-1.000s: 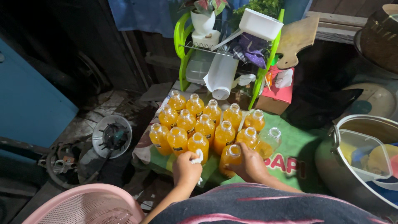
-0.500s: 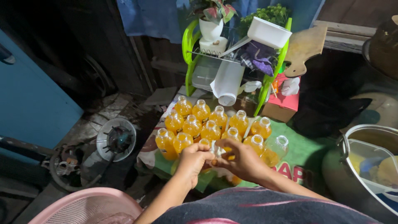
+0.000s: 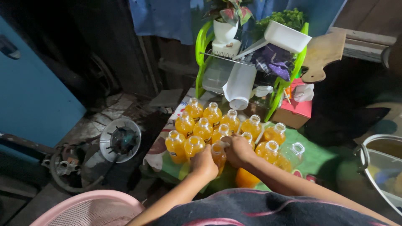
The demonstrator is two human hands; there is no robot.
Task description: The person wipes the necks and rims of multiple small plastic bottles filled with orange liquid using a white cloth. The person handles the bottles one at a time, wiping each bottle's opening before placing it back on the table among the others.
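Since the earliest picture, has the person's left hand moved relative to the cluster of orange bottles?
Yes. The left hand has shifted rightward along the front of the orange bottles, closing on the right hand; both now meet at one front-row bottle.

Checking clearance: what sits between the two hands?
Head view: one orange-filled bottle, uncapped, stands between the left hand and right hand; both touch it.
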